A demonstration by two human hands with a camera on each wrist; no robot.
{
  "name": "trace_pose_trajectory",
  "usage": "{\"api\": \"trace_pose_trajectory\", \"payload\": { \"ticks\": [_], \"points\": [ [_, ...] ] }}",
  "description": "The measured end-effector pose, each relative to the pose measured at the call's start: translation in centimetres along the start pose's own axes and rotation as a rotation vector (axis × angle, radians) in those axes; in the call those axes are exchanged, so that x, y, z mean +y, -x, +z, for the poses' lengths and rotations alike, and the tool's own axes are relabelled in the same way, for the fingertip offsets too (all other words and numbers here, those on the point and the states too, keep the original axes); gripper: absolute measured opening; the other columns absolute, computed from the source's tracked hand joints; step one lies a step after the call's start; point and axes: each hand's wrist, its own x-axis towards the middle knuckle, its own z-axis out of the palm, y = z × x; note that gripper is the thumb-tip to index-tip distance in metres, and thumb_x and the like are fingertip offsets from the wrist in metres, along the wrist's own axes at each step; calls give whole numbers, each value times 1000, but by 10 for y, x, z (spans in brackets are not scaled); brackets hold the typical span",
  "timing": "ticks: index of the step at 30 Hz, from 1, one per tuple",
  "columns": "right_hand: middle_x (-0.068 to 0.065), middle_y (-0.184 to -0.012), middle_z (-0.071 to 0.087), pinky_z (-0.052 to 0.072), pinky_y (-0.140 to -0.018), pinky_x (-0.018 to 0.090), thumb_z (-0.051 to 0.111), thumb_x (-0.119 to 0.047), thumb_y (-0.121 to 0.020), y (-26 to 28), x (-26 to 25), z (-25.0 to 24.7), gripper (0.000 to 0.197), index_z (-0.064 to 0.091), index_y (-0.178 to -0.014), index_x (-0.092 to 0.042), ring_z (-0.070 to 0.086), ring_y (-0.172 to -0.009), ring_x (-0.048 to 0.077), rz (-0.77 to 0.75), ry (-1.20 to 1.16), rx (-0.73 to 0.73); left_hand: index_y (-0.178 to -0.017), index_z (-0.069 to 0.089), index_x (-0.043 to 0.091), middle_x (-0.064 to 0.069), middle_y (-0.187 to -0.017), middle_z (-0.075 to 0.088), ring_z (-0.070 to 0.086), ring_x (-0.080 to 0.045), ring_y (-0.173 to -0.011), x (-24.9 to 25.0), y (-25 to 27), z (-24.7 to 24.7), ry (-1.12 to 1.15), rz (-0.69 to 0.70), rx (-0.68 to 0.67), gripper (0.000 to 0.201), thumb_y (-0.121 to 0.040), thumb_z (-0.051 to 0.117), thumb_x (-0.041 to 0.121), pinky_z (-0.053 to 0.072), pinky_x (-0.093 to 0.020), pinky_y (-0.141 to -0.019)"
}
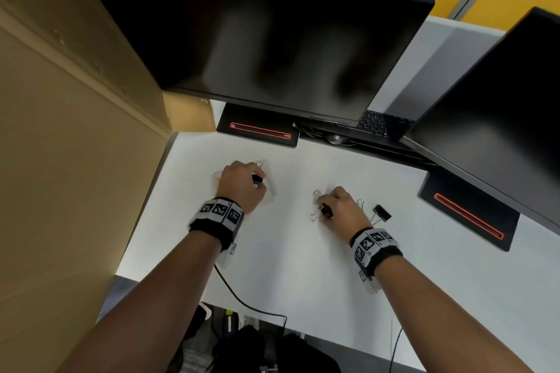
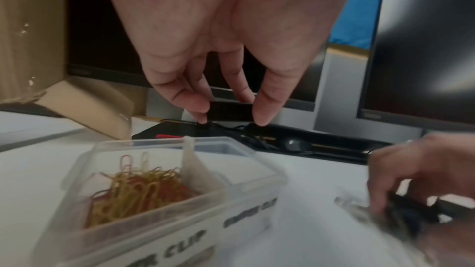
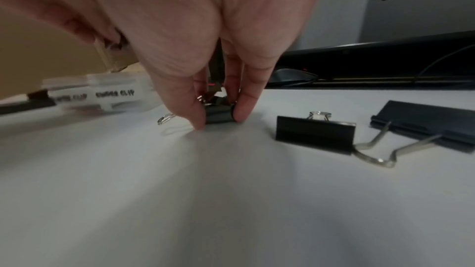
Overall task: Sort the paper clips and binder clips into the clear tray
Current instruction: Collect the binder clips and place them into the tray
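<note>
**Clip Sorting: Tray, Clips and Hand Positions**

The clear tray (image 2: pixel 159 218) is a rectangular transparent plastic box with rounded corners and a translucent divider, standing on the white desk (image 1: pixel 288 266) below the left hand. Its left compartment holds a tangled heap of thin wire paper clips (image 2: pixel 138 186) in gold and red. The front wall carries printed labels, blurred; one ends in "CLIP".

The left hand (image 1: pixel 242 185) hangs over the tray, fingers pointing down, thumb and fingers pinched on a small black binder clip (image 2: pixel 230 112) held above the right compartment.

The right hand (image 1: pixel 341 206) is lowered to the desk, well to the right of the tray. Thumb and fingertips clamp a second small binder clip (image 3: pixel 218 116), matte black with chrome wire handles, touching the desk. Just right of it lie two larger binder clips (image 3: pixel 315 133), flat-sided, black, with bent steel handles.
</note>
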Motion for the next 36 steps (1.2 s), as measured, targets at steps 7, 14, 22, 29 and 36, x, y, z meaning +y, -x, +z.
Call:
{"api": "trace_pose_trajectory", "payload": {
  "ticks": [7,14,22,29,36],
  "points": [
    [1,-97,57,49,-79,14,78,-8,-72,-32,-64,-23,34,70,-101,-23,60,-85,14,-92,-402,139,-102,67,26,2,-104,68,59,-22,-104,-6,-15,-2,-30,-58,-124,28,-75,70,21,52,-37,-88],
    [2,-99,56,56,-82,34,80,-11,-70,-68,-106,-1,37,69,-102,-26,60,-90,18,-103,-420,50,-110,67,29,4,-108,67,64,-17,-97,-26,-19,-21,71,-57,-36,31,-81,72,22,54,-34,-87],
    [2,-107,65,45,-91,39,77,-29,-76,-71,-116,18,44,66,-118,-29,49,-105,23,-203,-155,36,-103,69,28,9,-102,70,65,-10,-93,-49,-9,-37,156,-66,52,17,-87,65,30,54,-29,-84],
    [0,-103,63,39,-88,24,66,-27,-87,-19,-54,-10,26,67,-114,-24,52,-103,16,-38,-236,187,-100,70,22,6,-94,68,62,-7,-83,17,10,1,196,263,-32,15,-86,66,23,53,-25,-78],
    [-2,-93,60,47,-83,30,63,-12,-87,54,66,-51,19,67,-105,-17,57,-92,17,337,-198,316,-109,67,23,3,-104,65,60,-15,-98,94,18,90,37,469,-358,23,-87,63,28,49,-33,-90]
  ]
}}
